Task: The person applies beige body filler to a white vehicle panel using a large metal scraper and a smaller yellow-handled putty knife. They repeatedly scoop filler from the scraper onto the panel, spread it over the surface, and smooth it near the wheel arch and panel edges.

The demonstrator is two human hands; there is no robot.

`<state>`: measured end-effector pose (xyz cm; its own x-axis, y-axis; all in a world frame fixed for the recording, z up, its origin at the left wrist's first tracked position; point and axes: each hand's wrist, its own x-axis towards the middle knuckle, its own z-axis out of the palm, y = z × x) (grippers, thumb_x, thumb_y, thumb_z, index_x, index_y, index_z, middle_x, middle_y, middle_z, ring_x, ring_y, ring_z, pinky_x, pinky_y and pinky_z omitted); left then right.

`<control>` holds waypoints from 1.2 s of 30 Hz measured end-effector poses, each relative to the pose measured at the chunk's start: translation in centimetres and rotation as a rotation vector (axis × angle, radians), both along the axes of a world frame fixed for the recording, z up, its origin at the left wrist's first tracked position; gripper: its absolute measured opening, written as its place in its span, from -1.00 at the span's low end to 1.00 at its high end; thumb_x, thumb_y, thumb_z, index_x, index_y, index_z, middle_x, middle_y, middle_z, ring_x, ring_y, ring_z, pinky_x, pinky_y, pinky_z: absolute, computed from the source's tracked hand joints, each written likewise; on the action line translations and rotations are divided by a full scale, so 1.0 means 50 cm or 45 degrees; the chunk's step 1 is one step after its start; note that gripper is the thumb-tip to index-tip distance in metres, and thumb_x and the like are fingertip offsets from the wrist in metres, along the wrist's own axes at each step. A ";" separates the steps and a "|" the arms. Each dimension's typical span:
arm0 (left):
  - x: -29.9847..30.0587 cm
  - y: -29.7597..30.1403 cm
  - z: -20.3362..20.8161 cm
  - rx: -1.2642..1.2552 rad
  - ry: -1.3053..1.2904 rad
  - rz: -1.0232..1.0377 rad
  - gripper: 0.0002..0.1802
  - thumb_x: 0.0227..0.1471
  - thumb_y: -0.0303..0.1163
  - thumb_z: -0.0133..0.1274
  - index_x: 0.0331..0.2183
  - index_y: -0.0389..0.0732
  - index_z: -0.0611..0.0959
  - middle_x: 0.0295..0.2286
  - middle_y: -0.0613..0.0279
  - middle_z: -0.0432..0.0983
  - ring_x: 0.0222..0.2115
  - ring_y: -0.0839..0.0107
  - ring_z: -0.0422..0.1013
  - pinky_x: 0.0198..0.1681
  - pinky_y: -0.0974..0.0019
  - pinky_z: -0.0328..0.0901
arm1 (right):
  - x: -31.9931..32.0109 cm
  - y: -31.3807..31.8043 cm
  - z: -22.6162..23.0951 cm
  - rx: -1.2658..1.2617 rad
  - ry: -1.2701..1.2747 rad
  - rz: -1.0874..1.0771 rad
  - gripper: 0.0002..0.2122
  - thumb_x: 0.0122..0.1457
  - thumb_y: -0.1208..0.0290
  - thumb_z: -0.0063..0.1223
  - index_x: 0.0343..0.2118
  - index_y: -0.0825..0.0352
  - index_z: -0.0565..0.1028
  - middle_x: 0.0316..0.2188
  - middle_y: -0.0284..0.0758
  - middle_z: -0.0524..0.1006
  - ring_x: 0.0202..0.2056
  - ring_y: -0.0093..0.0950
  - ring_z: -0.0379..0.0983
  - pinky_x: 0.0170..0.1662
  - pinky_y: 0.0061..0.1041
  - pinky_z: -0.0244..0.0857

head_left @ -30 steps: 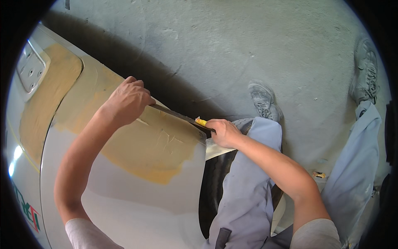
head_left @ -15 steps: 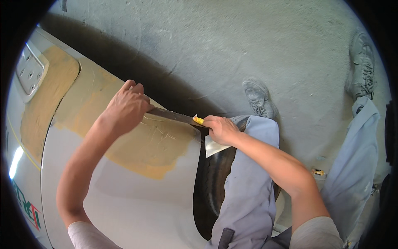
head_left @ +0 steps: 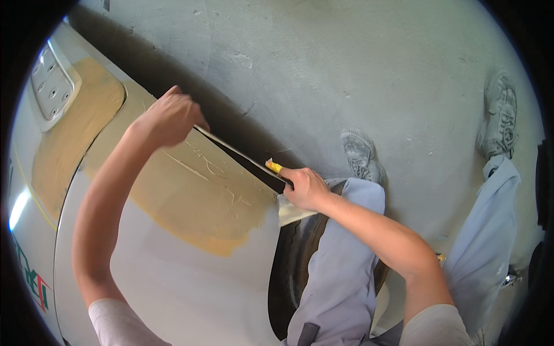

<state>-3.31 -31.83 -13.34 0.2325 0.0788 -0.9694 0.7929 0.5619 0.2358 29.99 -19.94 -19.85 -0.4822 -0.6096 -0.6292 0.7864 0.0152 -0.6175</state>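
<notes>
A long thin strip [head_left: 234,148], pale along its outer edge, runs beside the lower edge of the car body panel [head_left: 190,277]. A dark gap shows between strip and panel. My left hand [head_left: 170,119] is closed at the strip's far left end, slightly smeared by motion. Farther right, my right hand [head_left: 307,188] is closed on the strip's other end, with a yellow wrap [head_left: 273,166] around one finger. Beneath that hand, a pale sheet-like piece [head_left: 291,212] hangs at the wheel arch. The panel carries a tan filler patch [head_left: 213,216] with scratch-like lines.
A tyre [head_left: 303,259] sits in the wheel arch, close to my grey-trousered leg [head_left: 346,248]. Dusty shoes [head_left: 359,154] stand on the concrete floor [head_left: 346,69]. Another filler patch [head_left: 86,109] lies near a recessed plate [head_left: 53,86] on the far left.
My left hand has moved up and to the left. The strip between my hands now looks narrower, with a dark gap beside it. My right hand has shifted slightly down.
</notes>
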 end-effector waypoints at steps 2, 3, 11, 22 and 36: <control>-0.021 -0.031 -0.064 -0.077 -0.047 -0.081 -0.49 -0.13 -0.67 0.05 -0.22 0.09 0.83 -0.37 0.18 0.69 -0.26 0.19 0.52 0.06 0.21 0.26 | -0.026 -0.014 -0.031 -0.074 -0.092 0.024 -0.60 0.02 0.50 -0.02 -0.02 0.29 0.58 -0.24 -0.01 0.62 -0.15 0.00 0.55 -0.01 -0.11 0.43; -0.027 -0.048 -0.088 -0.121 -0.084 -0.113 -0.51 -0.11 -0.64 0.06 -0.20 0.10 0.82 -0.36 0.17 0.69 -0.25 0.18 0.54 0.04 0.19 0.29 | -0.036 -0.023 -0.042 -0.082 -0.100 0.124 -0.58 0.03 0.49 -0.02 0.01 0.28 0.57 -0.22 -0.01 0.62 -0.13 -0.01 0.55 0.01 -0.12 0.42; -0.042 -0.134 -0.148 -0.373 -0.149 -0.184 -0.56 -0.04 -0.58 0.02 -0.17 0.04 0.80 -0.30 0.10 0.68 -0.21 0.07 0.54 -0.08 0.15 0.42 | -0.076 -0.089 -0.082 -0.178 -0.091 0.249 -0.52 0.06 0.45 -0.03 0.11 0.17 0.53 -0.15 -0.04 0.63 -0.04 -0.10 0.54 0.04 -0.20 0.39; -0.030 -0.142 -0.140 -0.442 -0.141 -0.185 -0.46 -0.10 -0.65 -0.04 -0.11 -0.01 0.77 -0.19 0.07 0.67 -0.14 0.07 0.55 -0.08 0.14 0.47 | -0.072 -0.095 -0.065 -0.328 -0.204 0.242 -0.61 0.08 0.47 -0.06 0.01 0.20 0.58 -0.14 -0.09 0.64 -0.09 -0.16 0.56 -0.02 -0.27 0.40; -0.035 -0.108 -0.083 -0.300 -0.094 -0.047 -0.51 -0.16 -0.68 0.05 -0.23 0.03 0.82 -0.35 0.08 0.69 -0.26 0.04 0.55 -0.13 0.14 0.44 | -0.084 -0.055 0.001 -0.295 -0.243 0.250 -0.52 0.07 0.49 -0.03 0.11 0.17 0.54 -0.10 -0.08 0.63 -0.06 -0.18 0.57 0.04 -0.33 0.42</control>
<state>-5.08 -37.21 -17.47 0.3016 -0.1570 -0.9404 0.7994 0.5792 0.1597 25.80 -22.70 -19.79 -0.2287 -0.8160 -0.5309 0.8840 0.0544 -0.4643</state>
